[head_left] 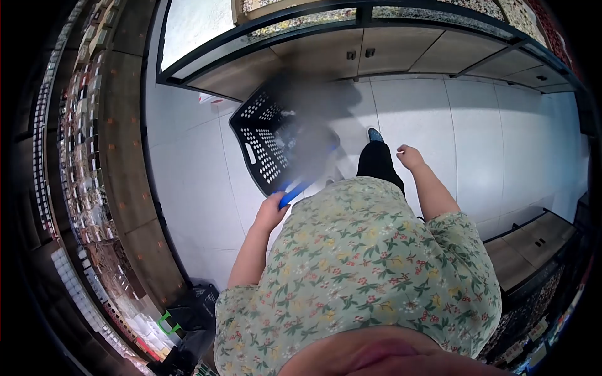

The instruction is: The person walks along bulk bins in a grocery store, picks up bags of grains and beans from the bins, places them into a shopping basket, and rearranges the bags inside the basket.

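My left hand (271, 210) is closed round the end of a blue handle (295, 193), low at the centre left. Beyond the handle, a black plastic basket (258, 138) with white-looking holes stands over the floor; a grey blur hides its right part and contents. My right hand (409, 156) hangs over the pale tiles to the right of my dark trouser leg, with its fingers curled and nothing visible in them. A blue shoe (375, 135) shows on the floor ahead.
Wooden cabinets (420, 50) under trays of small goods run along the top. Tall shelves (94, 156) packed with small items line the left. A dark bag (188, 319) with a green handle lies at the lower left. Another cabinet (533, 244) stands at the right.
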`<action>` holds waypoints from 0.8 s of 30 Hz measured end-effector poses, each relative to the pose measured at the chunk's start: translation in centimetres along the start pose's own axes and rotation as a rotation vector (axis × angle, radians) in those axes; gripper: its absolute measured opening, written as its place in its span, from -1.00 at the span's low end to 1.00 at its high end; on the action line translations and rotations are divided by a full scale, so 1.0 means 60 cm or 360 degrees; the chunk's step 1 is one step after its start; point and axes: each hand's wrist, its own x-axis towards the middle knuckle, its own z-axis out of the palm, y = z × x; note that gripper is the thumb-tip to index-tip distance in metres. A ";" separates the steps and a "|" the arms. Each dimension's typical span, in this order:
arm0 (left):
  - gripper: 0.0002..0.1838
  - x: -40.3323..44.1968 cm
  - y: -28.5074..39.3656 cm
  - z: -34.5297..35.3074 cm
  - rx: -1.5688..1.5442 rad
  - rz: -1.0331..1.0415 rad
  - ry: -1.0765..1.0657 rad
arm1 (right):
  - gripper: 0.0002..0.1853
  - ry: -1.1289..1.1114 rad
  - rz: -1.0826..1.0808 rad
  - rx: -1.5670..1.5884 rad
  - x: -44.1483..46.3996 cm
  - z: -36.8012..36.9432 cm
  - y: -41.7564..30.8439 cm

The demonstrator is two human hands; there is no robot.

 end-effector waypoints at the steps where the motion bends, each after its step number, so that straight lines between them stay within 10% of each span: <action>1: -0.76 -0.020 0.000 -0.015 0.0059 0.0048 0.0004 | -0.67 -0.0067 -0.0081 0.0055 -0.022 0.012 -0.058; 6: -0.85 -0.071 -0.076 -0.068 0.0688 0.0364 0.0063 | -0.68 -0.0353 -0.0358 -0.0147 -0.120 0.095 -0.171; 15: -0.91 -0.025 -0.150 -0.126 0.1090 0.0424 0.0489 | -0.65 -0.0372 0.0182 -0.0432 -0.164 0.142 0.027; 24: -0.89 0.097 -0.047 -0.168 0.1574 0.0485 0.0229 | -0.69 -0.0125 0.0242 -0.0062 -0.189 0.148 0.028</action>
